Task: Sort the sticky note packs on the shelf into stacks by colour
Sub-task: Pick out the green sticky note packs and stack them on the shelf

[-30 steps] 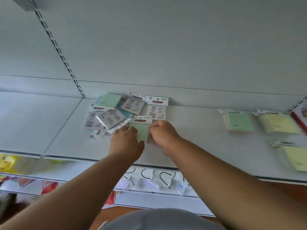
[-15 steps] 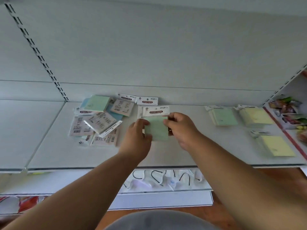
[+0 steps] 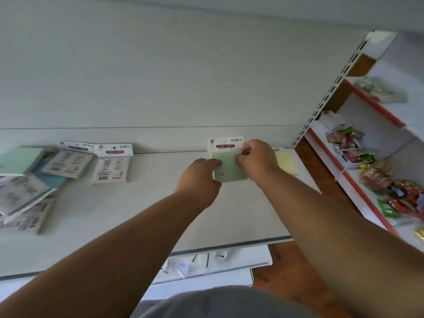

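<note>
A green sticky note pack (image 3: 229, 167) with a white "STICKY NOTE" header is gripped from both sides, my left hand (image 3: 200, 179) on its left edge and my right hand (image 3: 258, 160) on its right edge, over the right part of the white shelf (image 3: 137, 214). Just right of my right hand lies a yellow pack (image 3: 286, 162), partly hidden. At the shelf's left sits an unsorted pile of packs (image 3: 34, 180): a green one, a blue one, and several lying face down with barcodes up. One face-down pack (image 3: 111, 168) lies apart from the pile.
A slotted upright (image 3: 321, 106) ends the shelf on the right. Beyond it, red-edged shelves (image 3: 358, 180) hold colourful snack packets. White hooks (image 3: 202, 260) hang below the shelf's front edge. The back panel rises directly behind the packs.
Both hands lifted the green pack out of the pile and carried it rightwards along the shelf. The camera swung right, bringing the snack shelves into view.
</note>
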Demonstrator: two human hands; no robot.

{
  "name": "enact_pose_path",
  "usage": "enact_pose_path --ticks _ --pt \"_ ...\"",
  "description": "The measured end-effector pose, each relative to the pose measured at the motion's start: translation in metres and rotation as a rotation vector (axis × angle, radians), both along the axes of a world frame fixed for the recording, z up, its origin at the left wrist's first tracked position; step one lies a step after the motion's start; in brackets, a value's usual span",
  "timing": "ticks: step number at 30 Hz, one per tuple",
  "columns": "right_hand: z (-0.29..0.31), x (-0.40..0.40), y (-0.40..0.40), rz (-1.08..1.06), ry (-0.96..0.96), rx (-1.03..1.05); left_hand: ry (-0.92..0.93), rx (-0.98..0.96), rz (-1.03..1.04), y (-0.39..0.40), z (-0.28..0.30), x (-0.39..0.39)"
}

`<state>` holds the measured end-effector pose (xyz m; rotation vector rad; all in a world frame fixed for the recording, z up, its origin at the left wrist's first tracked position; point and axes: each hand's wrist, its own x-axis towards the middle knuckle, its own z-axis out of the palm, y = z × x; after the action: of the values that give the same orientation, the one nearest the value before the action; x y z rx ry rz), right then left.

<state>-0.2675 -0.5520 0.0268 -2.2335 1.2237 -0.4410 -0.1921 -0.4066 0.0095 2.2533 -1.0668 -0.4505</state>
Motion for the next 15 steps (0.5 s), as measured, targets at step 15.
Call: enact_pose_path --ticks 15 --pt "-0.022 0.015 -0.034 0.188 0.182 -0.08 -0.134 0.135 0.139 -0.04 -0.012 -0.014"
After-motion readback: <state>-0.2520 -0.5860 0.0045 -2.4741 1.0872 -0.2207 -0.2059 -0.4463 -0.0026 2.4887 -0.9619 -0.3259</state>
